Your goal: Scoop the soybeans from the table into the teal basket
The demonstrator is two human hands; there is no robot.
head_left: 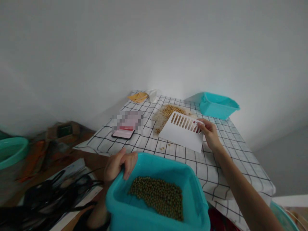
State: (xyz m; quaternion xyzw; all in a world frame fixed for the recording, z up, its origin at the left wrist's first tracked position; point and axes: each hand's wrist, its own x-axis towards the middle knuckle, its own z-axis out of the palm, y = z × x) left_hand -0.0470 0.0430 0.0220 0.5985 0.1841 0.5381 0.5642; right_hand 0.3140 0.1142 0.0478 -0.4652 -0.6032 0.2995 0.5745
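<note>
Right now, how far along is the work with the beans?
Done: green beans already lie in the near teal tub, gripped at its rim by the left hand. In hand: the right hand holds the white slotted board at the edge of the yellow bean pile on the checked cloth. Left: that pile lies loose, a few strays beside the board; what the far teal tub holds is hidden.

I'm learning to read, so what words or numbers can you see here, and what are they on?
No text can be read.
The area over the phone is blurred out.
The white slotted board in the right hand, the teal tub held by the left hand and the checked cloth show no print.
</note>
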